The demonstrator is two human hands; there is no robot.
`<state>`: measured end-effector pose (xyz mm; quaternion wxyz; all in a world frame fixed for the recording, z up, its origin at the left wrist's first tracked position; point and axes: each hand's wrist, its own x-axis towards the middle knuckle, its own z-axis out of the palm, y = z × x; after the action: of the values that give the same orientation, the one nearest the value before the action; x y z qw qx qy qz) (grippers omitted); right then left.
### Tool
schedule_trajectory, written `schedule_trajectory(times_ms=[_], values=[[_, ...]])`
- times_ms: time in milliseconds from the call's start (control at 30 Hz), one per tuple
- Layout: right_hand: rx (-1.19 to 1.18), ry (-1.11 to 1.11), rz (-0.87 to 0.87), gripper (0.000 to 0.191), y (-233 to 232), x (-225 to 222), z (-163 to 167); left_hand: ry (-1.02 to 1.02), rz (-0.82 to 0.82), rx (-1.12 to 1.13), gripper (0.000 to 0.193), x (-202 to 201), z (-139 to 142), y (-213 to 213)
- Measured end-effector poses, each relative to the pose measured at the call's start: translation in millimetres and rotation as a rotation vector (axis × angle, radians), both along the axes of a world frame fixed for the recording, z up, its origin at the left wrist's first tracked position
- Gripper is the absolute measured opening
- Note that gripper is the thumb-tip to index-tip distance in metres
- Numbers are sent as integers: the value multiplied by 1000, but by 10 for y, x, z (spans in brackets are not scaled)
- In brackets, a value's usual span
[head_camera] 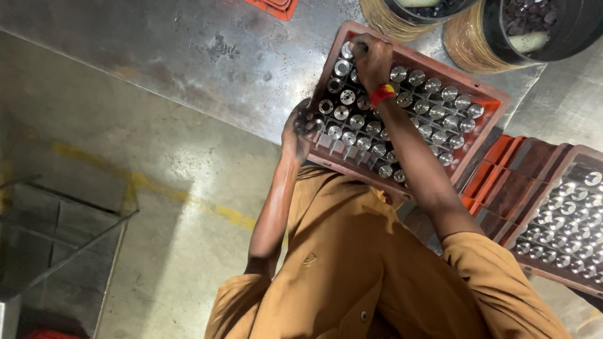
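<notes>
Both hands closed: right hand point(370, 56) pinching a metal part point(347, 50), left hand point(296, 129) gripping the crate point(490, 100) edge

shiny, polished metal parts point(402, 100) in a matt red-brown plastic tray point(496, 100); dull, scratched and stained sheet-metal tabletop point(188, 50); rough, matt concrete floor point(157, 207); tan cloth shirt point(352, 263).

Both bare arms stretch forward from short tan sleeves. The right hand point(372, 59) reaches farthest, fingers curled downward and knuckles up, a red-and-yellow cloth band point(382, 94) circling its wrist. The left hand point(297, 129) sits nearer the body, fingers bent, wrist slightly flexed, elbow low.
</notes>
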<state>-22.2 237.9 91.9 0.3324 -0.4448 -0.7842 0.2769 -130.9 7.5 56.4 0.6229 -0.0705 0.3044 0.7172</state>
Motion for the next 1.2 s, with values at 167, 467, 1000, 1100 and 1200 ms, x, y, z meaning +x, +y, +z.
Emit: schedule_trajectory(times_ms=[167,467,1000,1100,1200], values=[[-200,44,127,37,-608,370,30,75,-200,-16,36,85,-131,12],[-452,202,141,27,-1794,801,8,446,-421,-52,35,469,-292,-106],[-44,-128,222,14,-1788,923,-265,125,-165,-4,31,130,-101,-406],[13,-164,195,15,-1732,740,-307,98,-141,-60,30,155,-180,-404],[-75,-291,136,16,-1611,649,-305,156,-149,-78,28,175,-240,-365]])
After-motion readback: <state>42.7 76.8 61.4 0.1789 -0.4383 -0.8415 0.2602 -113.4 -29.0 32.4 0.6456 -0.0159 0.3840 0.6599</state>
